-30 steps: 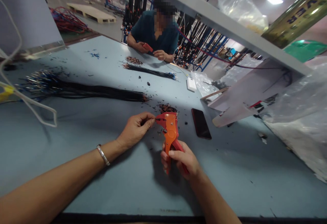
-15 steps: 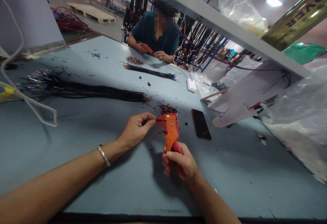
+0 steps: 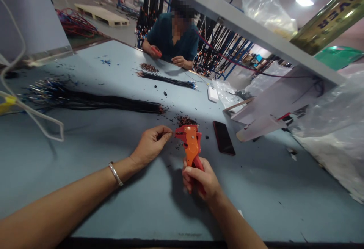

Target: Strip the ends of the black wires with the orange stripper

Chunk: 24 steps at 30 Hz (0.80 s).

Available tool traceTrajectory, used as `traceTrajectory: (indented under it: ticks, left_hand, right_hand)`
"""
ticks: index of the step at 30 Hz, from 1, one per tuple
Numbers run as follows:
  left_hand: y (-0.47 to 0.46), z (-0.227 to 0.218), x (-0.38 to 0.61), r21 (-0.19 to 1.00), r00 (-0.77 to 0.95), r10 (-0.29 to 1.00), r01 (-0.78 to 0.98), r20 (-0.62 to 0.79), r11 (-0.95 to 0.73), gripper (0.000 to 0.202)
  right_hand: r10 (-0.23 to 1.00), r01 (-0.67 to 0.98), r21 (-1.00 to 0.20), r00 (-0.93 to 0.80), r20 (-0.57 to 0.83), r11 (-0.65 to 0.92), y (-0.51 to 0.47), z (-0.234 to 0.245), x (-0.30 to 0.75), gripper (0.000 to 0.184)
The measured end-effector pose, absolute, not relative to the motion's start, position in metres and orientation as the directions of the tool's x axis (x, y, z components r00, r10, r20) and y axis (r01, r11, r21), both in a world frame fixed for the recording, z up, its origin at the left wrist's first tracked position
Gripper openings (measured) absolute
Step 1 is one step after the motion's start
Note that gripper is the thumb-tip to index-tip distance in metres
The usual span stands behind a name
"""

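Rightward we're easing the orange stripper above the tabletop | right grip clenching it; left grip pinching wire at its nose | we're risking nicks if pulling crookedly

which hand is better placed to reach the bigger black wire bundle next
Probably the left hand: it lies nearer the bigger black wire bundle, while the right hand grips the orange tool.

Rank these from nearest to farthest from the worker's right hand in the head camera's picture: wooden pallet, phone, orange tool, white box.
1. Orange tool: held in the right hand.
2. Phone: on the table, ahead and to the right.
3. White box: farther across, beyond the phone.
4. Wooden pallet: past the table, upper left.
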State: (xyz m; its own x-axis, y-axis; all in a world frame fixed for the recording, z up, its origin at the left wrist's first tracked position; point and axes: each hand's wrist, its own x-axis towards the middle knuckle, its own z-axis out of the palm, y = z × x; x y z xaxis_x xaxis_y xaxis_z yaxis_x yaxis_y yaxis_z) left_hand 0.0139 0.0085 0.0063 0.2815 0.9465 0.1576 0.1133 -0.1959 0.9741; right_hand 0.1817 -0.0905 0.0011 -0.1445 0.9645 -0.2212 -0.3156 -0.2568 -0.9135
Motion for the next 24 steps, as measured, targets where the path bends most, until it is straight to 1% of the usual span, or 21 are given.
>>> traceTrajectory:
  ticks: [4, 7, 9, 12, 15, 17, 20, 22, 24]
  left_hand:
    - [0.012, 0.004, 0.013, 0.983, 0.221, 0.966, 0.089, 0.136, -0.159, 0.021]
    - [0.011, 0.005, 0.013, 0.99, 0.212, 0.972, 0.069, 0.103, -0.12, 0.019]
    - [0.01, 0.007, 0.014, 0.995, 0.219, 0.973, 0.042, 0.077, -0.088, 0.019]
    - [0.008, 0.01, 0.016, 0.998, 0.231, 0.971, -0.009, 0.055, -0.054, 0.018]
    - [0.007, 0.01, 0.018, 0.999, 0.248, 0.969, -0.049, 0.019, -0.007, 0.017]
    - [0.005, 0.01, 0.018, 0.997, 0.283, 0.959, -0.074, -0.012, 0.034, 0.017]
    - [0.003, 0.01, 0.019, 0.983, 0.383, 0.923, -0.147, -0.047, 0.112, 0.015]
    - [0.001, 0.01, 0.018, 0.968, 0.451, 0.891, -0.191, -0.06, 0.161, 0.013]
    - [0.0, 0.01, 0.018, 0.962, 0.487, 0.871, -0.203, -0.063, 0.183, 0.011]
  right_hand:
    - [0.986, -0.322, -0.932, -0.089, -0.143, -0.164, -0.09, 0.009, 0.188, 0.02]
    - [0.996, -0.254, -0.964, -0.058, -0.066, -0.079, -0.089, 0.01, 0.193, 0.022]
    - [0.999, -0.132, -0.991, -0.049, -0.013, -0.02, -0.087, 0.01, 0.195, 0.024]
    - [0.998, 0.175, -0.983, -0.025, 0.056, 0.06, -0.086, 0.01, 0.195, 0.02]
    - [0.988, 0.461, -0.874, -0.051, 0.146, 0.153, -0.087, 0.014, 0.192, 0.015]
    - [0.968, 0.583, -0.776, -0.096, 0.23, 0.242, -0.088, 0.014, 0.189, 0.022]
    - [0.926, 0.717, -0.606, -0.152, 0.345, 0.344, -0.087, 0.008, 0.187, 0.035]
    - [0.906, 0.79, -0.495, -0.17, 0.388, 0.361, -0.085, 0.001, 0.188, 0.039]
    - [0.892, 0.834, -0.418, -0.178, 0.415, 0.361, -0.083, -0.006, 0.189, 0.042]
